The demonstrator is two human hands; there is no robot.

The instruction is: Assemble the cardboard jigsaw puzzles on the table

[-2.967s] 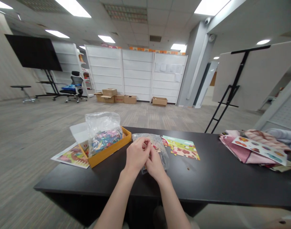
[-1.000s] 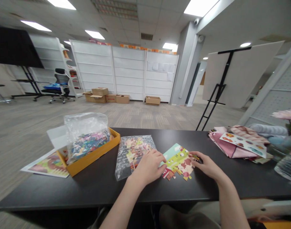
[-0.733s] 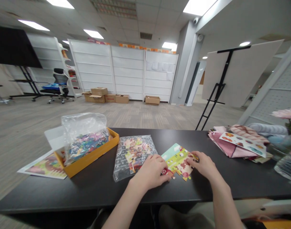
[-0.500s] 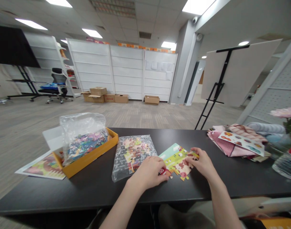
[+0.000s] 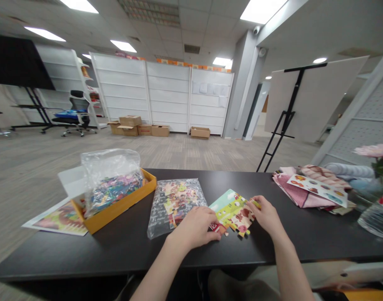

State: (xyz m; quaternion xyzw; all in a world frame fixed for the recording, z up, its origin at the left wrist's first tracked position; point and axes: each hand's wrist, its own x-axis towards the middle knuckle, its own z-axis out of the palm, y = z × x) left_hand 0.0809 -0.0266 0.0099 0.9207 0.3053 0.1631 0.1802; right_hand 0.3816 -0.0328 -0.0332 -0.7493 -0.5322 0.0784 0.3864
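A partly assembled jigsaw puzzle with green fields, sheep and a brown-and-white cow lies on the black table. My left hand rests at its lower left side, fingers curled over a red barn part. At the puzzle's upper right edge, my right hand pinches a small yellow-green puzzle piece. Left of the puzzle is a clear plastic bag of loose pieces, partly behind my left hand.
An orange box holding a bag of colourful pieces stands at the left, beside a picture sheet. Pink cloths, a sticker sheet and a clear vase are at the right of the table.
My right hand has shifted slightly and its fingers have moved off the cow to the puzzle's right edge, showing more of the cow. My left hand has barely moved.
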